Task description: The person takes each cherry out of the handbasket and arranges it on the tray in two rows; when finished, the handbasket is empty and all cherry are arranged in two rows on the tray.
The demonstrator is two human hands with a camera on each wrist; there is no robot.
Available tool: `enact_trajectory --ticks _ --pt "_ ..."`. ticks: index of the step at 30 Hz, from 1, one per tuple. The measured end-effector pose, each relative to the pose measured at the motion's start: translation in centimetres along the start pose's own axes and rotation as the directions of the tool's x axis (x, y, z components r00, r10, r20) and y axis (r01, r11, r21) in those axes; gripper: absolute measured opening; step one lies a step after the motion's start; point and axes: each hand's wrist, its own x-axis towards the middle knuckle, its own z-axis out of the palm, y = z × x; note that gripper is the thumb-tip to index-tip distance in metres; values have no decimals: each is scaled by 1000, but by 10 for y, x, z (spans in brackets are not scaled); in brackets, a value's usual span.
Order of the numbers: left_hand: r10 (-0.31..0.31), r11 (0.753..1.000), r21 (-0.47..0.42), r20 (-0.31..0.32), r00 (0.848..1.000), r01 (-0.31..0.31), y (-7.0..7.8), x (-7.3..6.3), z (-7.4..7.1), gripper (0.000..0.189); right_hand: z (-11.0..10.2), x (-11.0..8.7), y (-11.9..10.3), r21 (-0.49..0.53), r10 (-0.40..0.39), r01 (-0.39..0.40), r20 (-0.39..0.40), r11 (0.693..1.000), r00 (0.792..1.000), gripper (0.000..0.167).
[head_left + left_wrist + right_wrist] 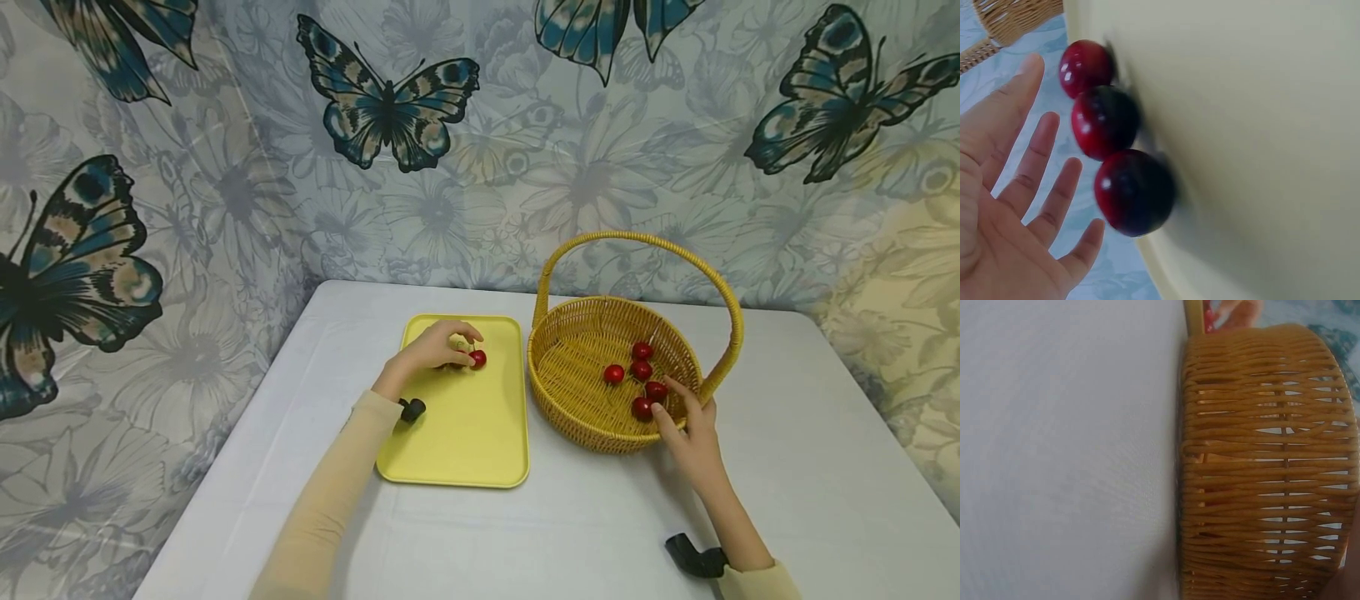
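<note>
Okay, near to far: white-covered counter (570, 533), wrinkles faint, running back to patterned fabric walls. Two wrists, each with one black mount; the right mount (696, 558) sits nearest the camera. Right hand (697, 429) reaches over the near right rim of one yellow wicker basket (570, 417) — thumb and forefinger apart, holding nothing I can make out; can't tell if they touch the fruit.

Basket: five red cherries (613, 374), four bunched toward the right hand, one a bit left. One yellow tray (453, 442) lies flat just left of it. Three cherries (1105, 122) in a touching row on the tray's far half. Left hand (433, 347) over them, fingers spread wide, clear of the fruit in the wrist view.

Behind: grey-blue floral backdrop (442, 217), five butterflies in frame, some cropped.
</note>
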Motion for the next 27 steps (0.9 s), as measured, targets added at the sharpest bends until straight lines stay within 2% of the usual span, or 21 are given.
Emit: enact_trajectory --ticks 4,13,19,21,26,27 --pt "7 999 -31 -1 1000 -7 5 0 -3 38 0 -1 -1 1 2 -2 2 1000 1000 52" --pt "66 996 -67 2 998 -66 21 -1 -8 41 -1 -2 -3 7 5 -5 5 1000 1000 52" --pt "116 991 -62 -21 993 -118 41 -4 -10 41 -1 -2 -4 7 10 -10 9 1000 1000 52" --pt "126 991 -51 -32 992 -128 52 -6 -11 40 -1 -1 -4 5 10 -10 10 1000 1000 52" --pt "171 984 -49 -22 985 -172 69 -4 -10 41 -1 -1 -4 2 9 -9 10 1000 1000 52" --pt "185 981 -54 -12 983 -186 68 -1 -9 41 -1 -1 -4 2 9 -9 9 1000 1000 52"
